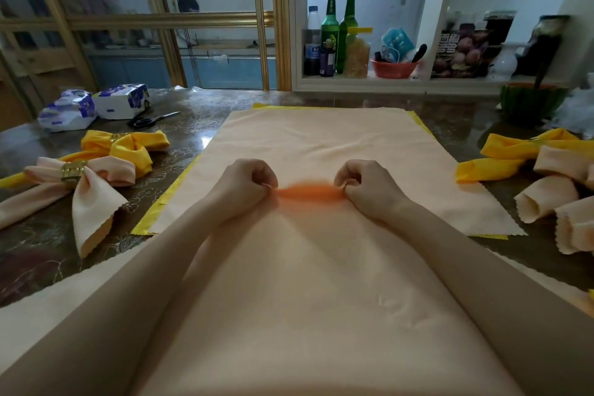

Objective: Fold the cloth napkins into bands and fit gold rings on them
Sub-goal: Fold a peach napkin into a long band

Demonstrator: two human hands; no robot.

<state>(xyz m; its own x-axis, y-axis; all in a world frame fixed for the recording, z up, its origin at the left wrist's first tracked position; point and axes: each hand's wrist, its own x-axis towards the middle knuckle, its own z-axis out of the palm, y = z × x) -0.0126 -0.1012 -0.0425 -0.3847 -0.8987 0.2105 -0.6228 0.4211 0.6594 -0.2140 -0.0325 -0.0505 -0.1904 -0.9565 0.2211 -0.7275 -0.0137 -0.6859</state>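
The left hand and right hand sit close together, knuckles up, fingers curled. Each pinches the peach napkin near its middle, and a short raised pleat runs between the two pinches and shows deeper orange. The napkin lies spread on the table, its near part coming toward the camera under both forearms. It lies on a yellow napkin, which shows only as strips along the left, far and right edges. To the left lies a peach bow cinched by a gold ring. Just behind it, touching, is a yellow bow with its own ring. To the right lies a heap of yellow folds and peach rolls; whether the heap carries a ring cannot be told. Farther left on the table are scissors and two tissue packs. At the far right stands a green bowl. On the shelf behind are bottles and a red bowl.
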